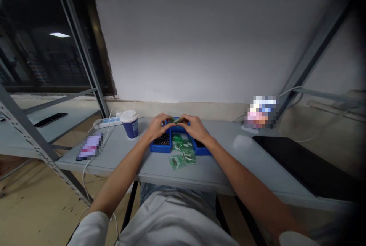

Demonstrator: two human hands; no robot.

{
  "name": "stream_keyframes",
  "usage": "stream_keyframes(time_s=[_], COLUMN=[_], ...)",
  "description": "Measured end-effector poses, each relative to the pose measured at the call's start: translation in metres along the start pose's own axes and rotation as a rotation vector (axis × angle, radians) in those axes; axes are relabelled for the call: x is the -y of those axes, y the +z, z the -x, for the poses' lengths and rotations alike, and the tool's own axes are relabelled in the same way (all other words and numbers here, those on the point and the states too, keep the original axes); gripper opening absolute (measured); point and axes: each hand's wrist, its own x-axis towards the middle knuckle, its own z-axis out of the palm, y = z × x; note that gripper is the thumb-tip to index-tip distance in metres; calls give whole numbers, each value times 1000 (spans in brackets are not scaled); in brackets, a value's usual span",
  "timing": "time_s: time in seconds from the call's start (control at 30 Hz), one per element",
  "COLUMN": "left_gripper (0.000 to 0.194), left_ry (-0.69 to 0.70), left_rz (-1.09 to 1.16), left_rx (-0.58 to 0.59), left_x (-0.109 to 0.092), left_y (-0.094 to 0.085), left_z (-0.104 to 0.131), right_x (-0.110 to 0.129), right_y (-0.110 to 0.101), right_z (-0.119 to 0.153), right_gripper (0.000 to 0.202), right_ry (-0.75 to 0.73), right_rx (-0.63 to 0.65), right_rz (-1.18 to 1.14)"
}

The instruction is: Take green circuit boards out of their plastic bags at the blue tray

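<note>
My left hand (159, 125) and my right hand (196, 127) are raised over the blue bins, their fingers pinching a small green plastic bag (175, 120) between them. What lies inside that bag is too small to make out. Below my left hand stands a blue bin (160, 149) filled with small dark and brassy parts. Another blue bin (203, 151) sits under my right hand, mostly covered by it. A third blue bin (180, 128) is behind, partly hidden. Between the bins, several green bags (187, 155) with small metal pieces lie in a loose pile on the grey table (160, 166).
A blue paper cup (131, 127) with white lid and straw stands left of the bins. Beyond it are a power strip (110, 122), cables and a phone (89, 146). On the right, a blurred lit screen (261, 112) leans by the wall, near a black mat (300, 166).
</note>
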Motion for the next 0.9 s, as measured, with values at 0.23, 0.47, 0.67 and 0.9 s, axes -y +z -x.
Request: stream_keyframes(time_s=[0.23, 0.47, 0.67, 0.9], left_gripper=[23, 29, 25, 21], left_ry=[-72, -96, -35, -84], left_rz=[41, 152, 85, 111], left_rx=[-19, -113, -88, -67], left_x=[0, 3, -2, 0], left_y=[2, 7, 2, 4], left_z=[0, 2, 1, 3], right_x=[3, 7, 0, -7], right_y=[6, 11, 11, 11], right_z=[2, 3, 4, 5], right_gripper=[22, 15, 23, 28], right_ry=[-5, 11, -58, -196], right_rx=[-84, -171, -106, -137], right_rz=[-150, -165, -54, 118])
